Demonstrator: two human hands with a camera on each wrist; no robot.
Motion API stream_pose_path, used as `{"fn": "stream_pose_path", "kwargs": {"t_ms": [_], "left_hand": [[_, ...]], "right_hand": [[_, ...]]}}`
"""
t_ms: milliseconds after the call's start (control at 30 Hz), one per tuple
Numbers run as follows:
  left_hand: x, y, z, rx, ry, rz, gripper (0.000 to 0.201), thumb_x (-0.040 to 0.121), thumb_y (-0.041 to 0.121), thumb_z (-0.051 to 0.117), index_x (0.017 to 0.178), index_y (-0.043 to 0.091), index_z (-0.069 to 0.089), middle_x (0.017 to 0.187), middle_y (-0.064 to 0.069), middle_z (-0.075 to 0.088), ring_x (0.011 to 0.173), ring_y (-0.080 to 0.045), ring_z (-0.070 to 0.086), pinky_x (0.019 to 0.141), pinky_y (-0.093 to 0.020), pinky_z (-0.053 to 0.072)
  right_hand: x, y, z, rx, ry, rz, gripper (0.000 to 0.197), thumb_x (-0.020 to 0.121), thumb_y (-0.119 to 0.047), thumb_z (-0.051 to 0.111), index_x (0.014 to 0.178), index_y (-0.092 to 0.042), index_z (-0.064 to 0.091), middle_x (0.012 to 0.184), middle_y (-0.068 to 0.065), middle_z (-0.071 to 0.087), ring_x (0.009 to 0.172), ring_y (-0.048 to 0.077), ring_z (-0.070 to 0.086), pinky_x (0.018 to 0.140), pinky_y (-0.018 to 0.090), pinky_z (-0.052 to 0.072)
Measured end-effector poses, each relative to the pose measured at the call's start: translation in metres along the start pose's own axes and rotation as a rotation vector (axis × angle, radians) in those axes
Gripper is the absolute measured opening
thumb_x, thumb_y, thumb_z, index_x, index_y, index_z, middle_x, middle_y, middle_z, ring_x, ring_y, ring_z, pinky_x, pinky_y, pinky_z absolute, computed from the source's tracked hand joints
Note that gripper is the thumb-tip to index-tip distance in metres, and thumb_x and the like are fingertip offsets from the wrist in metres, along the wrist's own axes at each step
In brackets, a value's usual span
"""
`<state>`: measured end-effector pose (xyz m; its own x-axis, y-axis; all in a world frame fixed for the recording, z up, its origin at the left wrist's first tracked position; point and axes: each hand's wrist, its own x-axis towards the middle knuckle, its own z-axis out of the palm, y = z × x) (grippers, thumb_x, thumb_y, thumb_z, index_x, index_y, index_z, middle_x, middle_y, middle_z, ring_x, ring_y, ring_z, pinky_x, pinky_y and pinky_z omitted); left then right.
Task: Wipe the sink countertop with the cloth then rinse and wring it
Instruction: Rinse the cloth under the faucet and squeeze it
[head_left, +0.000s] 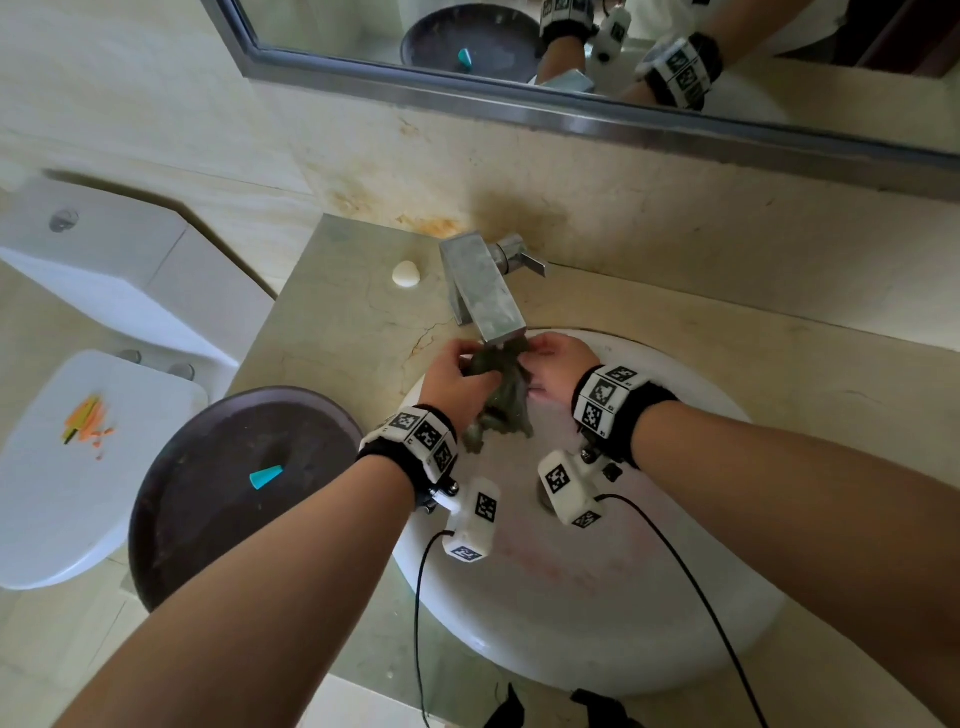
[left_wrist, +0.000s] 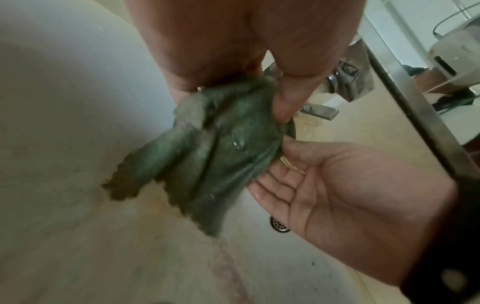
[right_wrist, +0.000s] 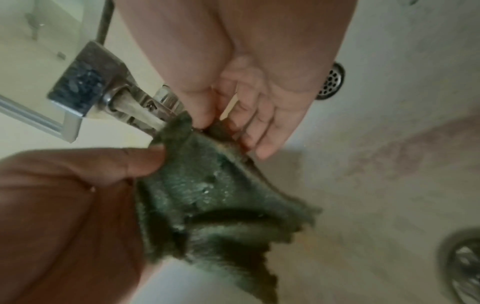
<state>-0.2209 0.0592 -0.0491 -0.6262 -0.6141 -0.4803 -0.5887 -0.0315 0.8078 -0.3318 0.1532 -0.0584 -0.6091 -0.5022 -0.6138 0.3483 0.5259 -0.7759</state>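
Observation:
A wet dark green cloth (head_left: 501, 400) hangs bunched under the square metal faucet (head_left: 480, 291), over the white sink basin (head_left: 597, 571). My left hand (head_left: 470, 364) grips its upper left part, thumb pressed on the front of the cloth (right_wrist: 207, 195). My right hand (head_left: 530, 358) pinches the upper right edge between thumb and fingers. In the right wrist view water runs from the spout (right_wrist: 135, 107) onto the cloth's top edge, between my right hand (right_wrist: 221, 123) and my left hand (right_wrist: 145, 164). The left wrist view shows the cloth (left_wrist: 221, 154) hanging from my left hand (left_wrist: 228, 78), my right hand (left_wrist: 298, 156) at its side.
The beige stone countertop (head_left: 353, 322) carries a white soap piece (head_left: 405, 273) and, at the left, a dark round bowl (head_left: 208, 519) holding a teal cone (head_left: 266, 477). A toilet (head_left: 78, 441) stands further left. The drain (right_wrist: 465, 267) lies below the cloth. A mirror (head_left: 571, 109) hangs behind.

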Motion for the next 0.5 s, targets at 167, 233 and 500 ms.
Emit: {"fn": "stream_pose_path", "kwargs": {"t_ms": [167,233,500], "left_hand": [[0.004,-0.005,0.000,0.167,0.028,0.067,0.008,0.086,0.020,0.063,0.089,0.021,0.056,0.079,-0.001,0.067,0.067,-0.017,0.065,0.066,-0.035,0.057],[0.005,-0.004,0.001,0.168,0.071,0.071,0.011,0.085,0.020,0.062,0.088,0.017,0.052,0.078,0.000,0.063,0.069,-0.018,0.062,0.065,-0.033,0.052],[0.005,0.000,0.004,-0.136,0.049,0.056,0.045,0.070,-0.017,0.052,0.100,0.015,0.064,0.092,-0.003,0.068,0.086,-0.018,0.066,0.067,-0.023,0.053]], "right_hand": [[0.003,-0.003,0.001,0.035,-0.006,-0.035,0.031,0.084,0.003,0.057,0.096,-0.026,0.062,0.108,0.008,0.066,0.103,0.028,0.065,0.083,0.043,0.058],[0.001,-0.004,0.000,0.081,-0.108,-0.016,0.037,0.084,0.003,0.060,0.111,-0.022,0.061,0.113,0.007,0.066,0.103,0.024,0.066,0.083,0.038,0.059],[-0.005,0.001,0.004,-0.200,-0.071,-0.124,0.041,0.076,-0.007,0.078,0.111,-0.014,0.057,0.112,0.008,0.064,0.096,0.024,0.067,0.077,0.033,0.060]]}}
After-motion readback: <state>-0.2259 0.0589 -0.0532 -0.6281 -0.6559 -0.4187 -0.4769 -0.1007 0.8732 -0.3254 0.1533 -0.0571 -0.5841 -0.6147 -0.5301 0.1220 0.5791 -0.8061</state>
